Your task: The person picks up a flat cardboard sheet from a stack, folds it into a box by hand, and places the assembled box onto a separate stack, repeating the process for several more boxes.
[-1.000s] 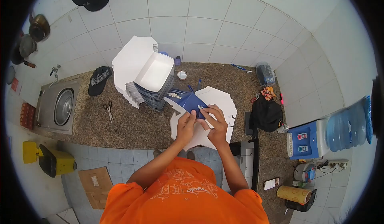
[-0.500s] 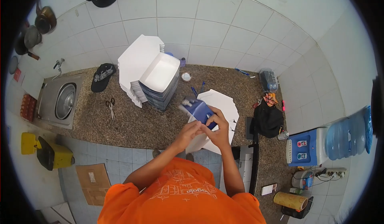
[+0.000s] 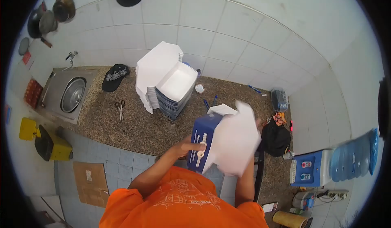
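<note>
A partly folded cardboard box [image 3: 234, 142], white on its broad face and blue with white print on its side [image 3: 202, 140], is held up over the counter's front edge. My left hand [image 3: 185, 148] grips it by the blue side, the thumb lying across the print. My right forearm [image 3: 245, 183] rises behind the white panel, which hides the hand and its fingers. The white panel's right part is smeared by motion. Further left stands a stack of formed trays [image 3: 178, 83], white inside and blue outside, beside a pile of flat white cardboard blanks [image 3: 159, 63].
Scissors [image 3: 120, 110] and a black cap [image 3: 115, 77] lie left on the granite counter [image 3: 138, 132], near the sink [image 3: 75, 95]. Blue pens [image 3: 206, 103] lie behind the box. At right are a black bag [image 3: 276, 137] and a water dispenser [image 3: 310, 167].
The cardboard has turned and opened out, its white panel swung right and up. My right hand has gone behind it, while my left hand shifted onto the blue side. The view has shifted.
</note>
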The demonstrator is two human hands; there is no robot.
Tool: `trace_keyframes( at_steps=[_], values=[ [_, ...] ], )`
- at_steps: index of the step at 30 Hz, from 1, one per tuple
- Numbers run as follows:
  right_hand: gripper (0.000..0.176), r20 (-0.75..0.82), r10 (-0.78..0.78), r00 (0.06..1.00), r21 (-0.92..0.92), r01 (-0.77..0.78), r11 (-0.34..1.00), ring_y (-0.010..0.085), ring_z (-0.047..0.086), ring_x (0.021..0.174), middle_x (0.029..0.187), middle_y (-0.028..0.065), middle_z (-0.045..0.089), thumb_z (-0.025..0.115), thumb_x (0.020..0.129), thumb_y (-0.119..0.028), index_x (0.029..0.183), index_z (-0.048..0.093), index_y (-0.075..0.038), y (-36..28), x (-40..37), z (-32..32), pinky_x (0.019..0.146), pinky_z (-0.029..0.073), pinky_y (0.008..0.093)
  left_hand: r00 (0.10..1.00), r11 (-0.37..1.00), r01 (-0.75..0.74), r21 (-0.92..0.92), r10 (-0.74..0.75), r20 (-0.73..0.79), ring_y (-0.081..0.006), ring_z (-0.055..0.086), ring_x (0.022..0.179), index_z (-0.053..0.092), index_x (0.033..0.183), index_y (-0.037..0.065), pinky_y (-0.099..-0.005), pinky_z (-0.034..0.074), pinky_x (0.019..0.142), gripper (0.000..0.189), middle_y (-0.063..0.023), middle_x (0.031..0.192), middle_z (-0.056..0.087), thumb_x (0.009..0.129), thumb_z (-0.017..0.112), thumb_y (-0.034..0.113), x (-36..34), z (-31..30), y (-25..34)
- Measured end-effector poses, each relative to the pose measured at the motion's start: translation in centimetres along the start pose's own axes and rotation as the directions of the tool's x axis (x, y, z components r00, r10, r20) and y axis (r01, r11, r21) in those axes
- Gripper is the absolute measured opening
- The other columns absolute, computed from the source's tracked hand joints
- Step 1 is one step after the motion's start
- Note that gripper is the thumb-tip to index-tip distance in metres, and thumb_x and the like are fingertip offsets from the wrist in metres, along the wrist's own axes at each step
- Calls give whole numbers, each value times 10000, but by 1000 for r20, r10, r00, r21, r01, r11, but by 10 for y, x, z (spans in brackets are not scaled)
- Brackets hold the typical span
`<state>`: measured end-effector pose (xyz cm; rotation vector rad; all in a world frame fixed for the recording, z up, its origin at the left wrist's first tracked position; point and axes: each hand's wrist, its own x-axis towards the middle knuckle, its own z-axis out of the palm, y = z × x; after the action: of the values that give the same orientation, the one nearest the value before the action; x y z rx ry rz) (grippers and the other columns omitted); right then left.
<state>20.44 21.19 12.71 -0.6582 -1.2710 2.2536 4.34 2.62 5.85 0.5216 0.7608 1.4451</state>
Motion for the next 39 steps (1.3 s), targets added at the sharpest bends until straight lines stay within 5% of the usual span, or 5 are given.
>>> trace_keyframes(
  at_steps=[4, 13, 18, 25, 39],
  values=[
    [732, 194, -622, 758, -897, 393, 200, 314, 657, 1162, 1318, 244, 606, 693, 983, -341, 1531, 355, 8, 85, -12, -54, 937, 545, 360, 745, 730, -493, 473, 635, -204, -264, 466, 1390, 280, 1590, 7, -397, 331, 1174, 1002, -142, 1465, 511, 768, 821, 194, 6, -14, -3],
    [431, -162, -323, 932, -379, 243, 893, 215, 570, 1184, 1198, 86, 628, 553, 1061, -281, 1428, 504, -60, 80, 43, -17, 1052, 424, 349, 959, 893, -235, -384, 277, 55, -229, 708, 1044, 585, 1342, -5, -363, 570, 921, 532, -113, 1147, 713, 920, 709, 294, -2, -16, 0],
    [574, 72, 39, 997, -168, -27, 986, 221, 546, 1279, 1388, 142, 605, 575, 1043, -449, 1425, 557, -22, 64, 62, 43, 1103, 389, 329, 718, 463, -514, 722, 692, 68, -279, 603, 1190, 597, 1300, -16, -402, 465, 1044, 610, -142, 1238, 644, 806, 856, 233, -1, -14, 52],
    [435, 420, -222, 880, -830, 471, 299, 320, 730, 917, 1044, 199, 751, 790, 826, -269, 1148, 716, 14, 0, 211, 103, 858, 555, 407, 638, -318, 174, 932, 758, 139, -468, 494, 1324, 664, 1184, -53, -563, 296, 1193, 553, -253, 1315, 580, 740, 841, 224, 1, -87, 87],
    [588, 524, -61, 850, -780, 449, -436, 381, 687, 1063, 1110, 199, 704, 843, 772, -224, 1275, 612, -27, 37, 329, 136, 877, 571, 475, 287, -279, 156, 948, 931, 227, -304, 550, 1145, 738, 831, 126, -489, 341, 1021, 217, -16, 954, 692, 750, 883, 265, 6, -87, 81]
  ],
)
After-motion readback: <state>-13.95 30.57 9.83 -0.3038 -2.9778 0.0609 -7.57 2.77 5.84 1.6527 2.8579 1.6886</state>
